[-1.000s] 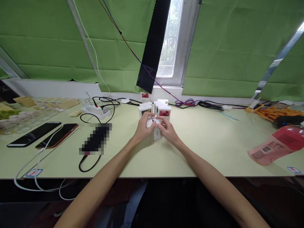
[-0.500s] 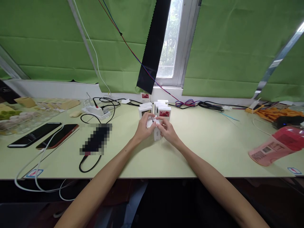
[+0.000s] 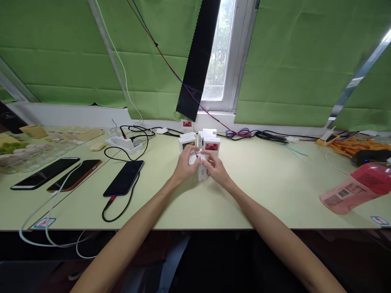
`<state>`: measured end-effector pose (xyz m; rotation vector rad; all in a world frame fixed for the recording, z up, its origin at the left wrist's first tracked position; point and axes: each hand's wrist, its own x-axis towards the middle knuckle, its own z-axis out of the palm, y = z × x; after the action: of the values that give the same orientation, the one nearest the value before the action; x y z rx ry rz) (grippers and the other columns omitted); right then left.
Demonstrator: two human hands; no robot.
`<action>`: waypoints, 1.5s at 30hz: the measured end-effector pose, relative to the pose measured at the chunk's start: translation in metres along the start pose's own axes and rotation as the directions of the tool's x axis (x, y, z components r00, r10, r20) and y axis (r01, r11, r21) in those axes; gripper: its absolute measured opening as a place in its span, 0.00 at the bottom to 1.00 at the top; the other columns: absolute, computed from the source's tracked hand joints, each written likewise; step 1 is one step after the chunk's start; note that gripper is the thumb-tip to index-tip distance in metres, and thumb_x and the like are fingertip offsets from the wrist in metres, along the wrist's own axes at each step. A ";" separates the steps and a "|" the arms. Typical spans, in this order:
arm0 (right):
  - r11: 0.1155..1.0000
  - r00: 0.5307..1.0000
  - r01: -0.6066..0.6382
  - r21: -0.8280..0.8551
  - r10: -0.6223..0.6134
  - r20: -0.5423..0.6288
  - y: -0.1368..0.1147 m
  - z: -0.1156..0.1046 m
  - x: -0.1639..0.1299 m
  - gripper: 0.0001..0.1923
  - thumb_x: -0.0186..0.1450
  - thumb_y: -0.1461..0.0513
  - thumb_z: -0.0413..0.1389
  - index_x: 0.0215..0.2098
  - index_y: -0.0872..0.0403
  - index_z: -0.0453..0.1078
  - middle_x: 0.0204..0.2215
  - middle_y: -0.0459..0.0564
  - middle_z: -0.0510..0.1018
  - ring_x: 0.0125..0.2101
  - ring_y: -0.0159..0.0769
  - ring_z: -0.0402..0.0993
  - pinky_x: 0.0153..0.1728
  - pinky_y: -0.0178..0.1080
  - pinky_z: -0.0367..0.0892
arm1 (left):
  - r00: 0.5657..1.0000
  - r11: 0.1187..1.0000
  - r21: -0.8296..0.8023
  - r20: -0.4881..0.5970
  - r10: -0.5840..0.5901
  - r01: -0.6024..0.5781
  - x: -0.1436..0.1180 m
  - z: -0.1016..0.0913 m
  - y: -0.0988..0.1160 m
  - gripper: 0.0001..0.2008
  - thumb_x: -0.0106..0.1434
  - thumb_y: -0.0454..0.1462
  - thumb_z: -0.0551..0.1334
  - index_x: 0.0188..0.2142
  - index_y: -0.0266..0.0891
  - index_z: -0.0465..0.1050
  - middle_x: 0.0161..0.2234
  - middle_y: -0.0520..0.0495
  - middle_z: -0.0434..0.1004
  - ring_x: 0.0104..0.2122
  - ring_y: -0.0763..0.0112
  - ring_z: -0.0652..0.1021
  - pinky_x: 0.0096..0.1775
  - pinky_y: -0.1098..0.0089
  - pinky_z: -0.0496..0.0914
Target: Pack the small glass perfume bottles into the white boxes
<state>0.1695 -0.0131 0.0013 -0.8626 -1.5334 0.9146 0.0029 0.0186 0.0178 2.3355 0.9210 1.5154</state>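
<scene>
A small white box (image 3: 202,174) stands near the middle of the table, with both my hands at its upper end. My left hand (image 3: 183,166) grips it from the left, thumb and fingers bent around the top. From the other side my right hand (image 3: 217,167) closes on the same box, its thumb near the left one. The fingers partly hide the top of the box, so its details cannot be made out. Just behind stand more white boxes, among them one with a red picture (image 3: 211,145) and one with a darker picture (image 3: 187,140), partly covered by my left hand.
To the left lie a plugged-in phone (image 3: 124,179), two more dark phones or tablets, and a white power strip (image 3: 124,143) with tangled cables. A pink bottle with a red cap (image 3: 351,190) is at the right. Cables (image 3: 270,135) run along the back edge.
</scene>
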 end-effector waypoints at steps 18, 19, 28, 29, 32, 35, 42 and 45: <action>1.000 1.000 0.002 -0.012 -0.002 -0.001 0.000 0.000 0.000 0.21 0.68 0.50 0.56 0.54 0.51 0.69 0.28 0.41 0.61 0.26 0.30 0.61 0.24 0.33 0.61 | 1.000 1.000 0.021 0.004 0.007 -0.007 0.001 -0.001 0.002 0.10 0.65 0.37 0.58 0.46 0.42 0.68 0.44 0.46 0.75 0.46 0.62 0.78 0.49 0.59 0.75; 1.000 1.000 0.003 -0.010 -0.003 0.001 0.000 0.000 0.000 0.21 0.68 0.50 0.56 0.54 0.51 0.69 0.28 0.41 0.61 0.26 0.30 0.61 0.24 0.33 0.61 | 1.000 1.000 0.018 0.005 0.011 -0.011 0.001 -0.001 0.002 0.09 0.65 0.37 0.58 0.46 0.42 0.68 0.44 0.46 0.75 0.45 0.62 0.78 0.49 0.59 0.75; 1.000 1.000 0.009 -0.020 -0.009 0.000 0.000 0.000 0.000 0.20 0.68 0.51 0.55 0.54 0.51 0.69 0.28 0.40 0.62 0.26 0.30 0.61 0.24 0.33 0.61 | 1.000 0.999 0.020 0.013 0.026 -0.026 0.002 -0.001 0.002 0.09 0.66 0.37 0.59 0.46 0.42 0.70 0.44 0.46 0.75 0.46 0.62 0.77 0.49 0.59 0.75; 1.000 1.000 0.009 -0.023 -0.009 -0.001 0.000 0.000 0.000 0.20 0.68 0.50 0.55 0.54 0.51 0.69 0.27 0.40 0.62 0.25 0.30 0.62 0.24 0.33 0.61 | 1.000 1.000 0.019 0.014 0.023 -0.024 0.002 -0.002 0.002 0.09 0.66 0.37 0.59 0.46 0.42 0.70 0.44 0.46 0.75 0.46 0.62 0.77 0.49 0.59 0.75; 1.000 1.000 0.005 -0.021 -0.005 -0.001 -0.001 0.000 0.000 0.21 0.68 0.50 0.55 0.54 0.51 0.69 0.27 0.40 0.61 0.25 0.30 0.61 0.24 0.33 0.61 | 1.000 1.000 0.011 0.018 0.018 -0.018 0.002 -0.002 0.002 0.09 0.66 0.37 0.59 0.45 0.43 0.70 0.44 0.46 0.75 0.46 0.62 0.77 0.49 0.59 0.75; 1.000 1.000 0.005 -0.017 -0.005 -0.002 -0.001 0.000 0.000 0.21 0.68 0.50 0.55 0.54 0.51 0.69 0.27 0.40 0.61 0.25 0.30 0.62 0.24 0.33 0.61 | 1.000 1.000 0.010 0.020 0.014 -0.014 0.002 -0.002 0.003 0.09 0.66 0.37 0.59 0.45 0.43 0.70 0.45 0.45 0.75 0.46 0.61 0.77 0.50 0.59 0.75; 1.000 1.000 -0.008 -0.003 0.008 0.002 -0.001 0.000 -0.001 0.21 0.68 0.50 0.56 0.55 0.51 0.69 0.28 0.40 0.62 0.25 0.29 0.62 0.24 0.33 0.61 | 1.000 1.000 0.026 0.024 0.013 -0.013 0.002 -0.003 0.004 0.09 0.65 0.37 0.59 0.45 0.43 0.70 0.44 0.46 0.75 0.46 0.61 0.78 0.49 0.58 0.75; 1.000 1.000 -0.004 -0.005 0.004 0.003 -0.001 0.000 -0.001 0.21 0.68 0.50 0.56 0.55 0.51 0.69 0.28 0.40 0.62 0.25 0.29 0.62 0.24 0.33 0.61 | 0.999 1.000 0.022 0.029 0.016 -0.017 0.003 -0.004 0.005 0.09 0.65 0.37 0.59 0.45 0.43 0.70 0.44 0.46 0.75 0.46 0.61 0.78 0.49 0.59 0.75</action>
<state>0.1697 -0.0140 0.0017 -0.8687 -1.5380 0.9153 0.0024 0.0154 0.0244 2.3796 0.9181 1.4814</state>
